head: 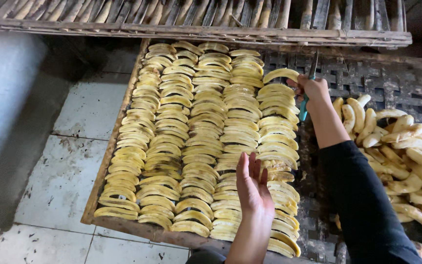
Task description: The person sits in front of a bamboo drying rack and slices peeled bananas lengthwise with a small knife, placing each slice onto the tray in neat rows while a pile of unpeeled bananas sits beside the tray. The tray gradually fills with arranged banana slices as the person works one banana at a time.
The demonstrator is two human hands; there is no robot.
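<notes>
Banana slice (280,74) | right hand (312,89) outstretched, grip clamped on it and knife (307,91) | left hand (252,186) raised, fingers apart

A woven bamboo tray (396,93) carries rows of sliced banana strips (196,132) on its left part, with peeled bananas (401,146) heaped on its right.

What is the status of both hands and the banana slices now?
Left hand open, flat above rows of yellow sliced banana strips. Right hand grips teal-handled knife, placing curved yellow banana slice. Nothing blocking.
</notes>
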